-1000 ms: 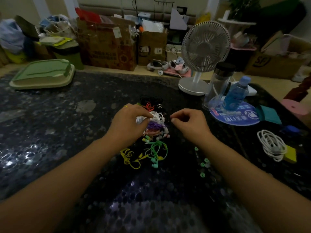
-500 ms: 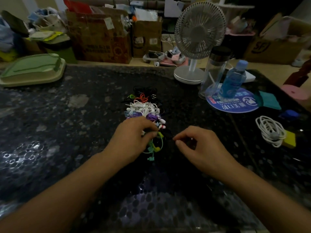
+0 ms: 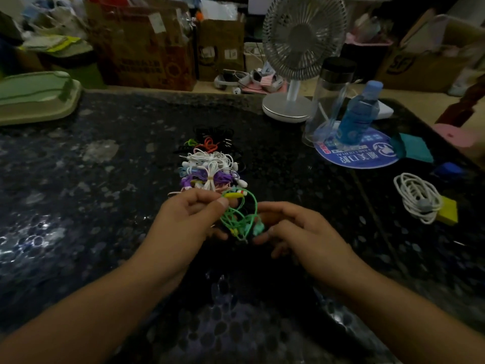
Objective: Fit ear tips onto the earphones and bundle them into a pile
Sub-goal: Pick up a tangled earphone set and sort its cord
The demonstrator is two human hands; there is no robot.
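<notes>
- Green tray (image 3: 39, 97), far left: contents not discernible.
- Left hand (image 3: 189, 219) pinches green earphones (image 3: 240, 219), raised just before the pile (image 3: 210, 166).
- Right hand (image 3: 296, 232), fingers curled, touches their earbud.
- Bottle (image 3: 359, 111): contents unclear.

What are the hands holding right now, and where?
Left hand pinches the green earphones by the cord's top loop; right hand holds the earbud end.

One head-worn wide-angle camera is looking forward and down over the dark desk (image 3: 78, 195), sitting close above both forearms and taking in the cluttered boxes (image 3: 147, 48) beyond the far edge.
</notes>
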